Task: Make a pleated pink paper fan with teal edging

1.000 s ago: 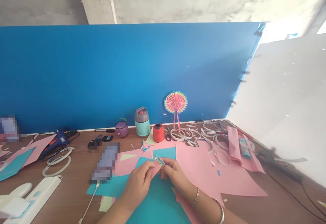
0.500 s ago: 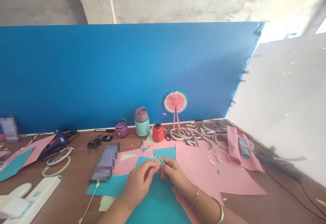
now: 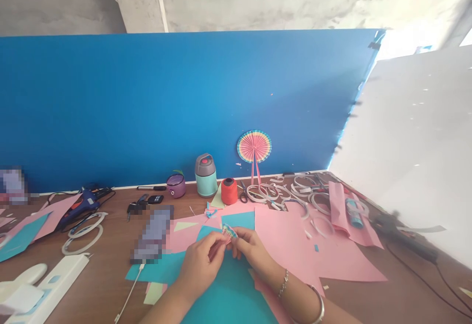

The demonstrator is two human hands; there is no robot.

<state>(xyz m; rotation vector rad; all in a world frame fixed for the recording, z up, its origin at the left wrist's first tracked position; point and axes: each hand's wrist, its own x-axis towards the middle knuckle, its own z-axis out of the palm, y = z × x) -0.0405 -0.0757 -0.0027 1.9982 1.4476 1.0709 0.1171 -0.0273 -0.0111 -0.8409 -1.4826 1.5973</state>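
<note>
Between my two hands is a small pleated paper piece (image 3: 229,232), pink with pale yellow and blue bands along its edge. My left hand (image 3: 204,260) pinches its pink side, and my right hand (image 3: 250,248) grips its right edge with closed fingers. Part of the piece is hidden behind my fingertips. Beneath both hands lies a teal paper sheet (image 3: 228,294), with pink paper (image 3: 282,235) to the right. A finished round paper fan (image 3: 254,147) in the same colours leans against the blue wall.
Behind the papers stand a red thread spool (image 3: 229,192), a turquoise flask (image 3: 206,176) and a purple cup (image 3: 176,186). White tape rings (image 3: 269,192) lie at the back right. A blurred phone (image 3: 154,235), a power strip (image 3: 55,284) and a blue glue gun (image 3: 83,203) are on the left.
The pleated piece has tilted slightly and its folds sit closer together between my fingers. Both hands stay almost in the same place.
</note>
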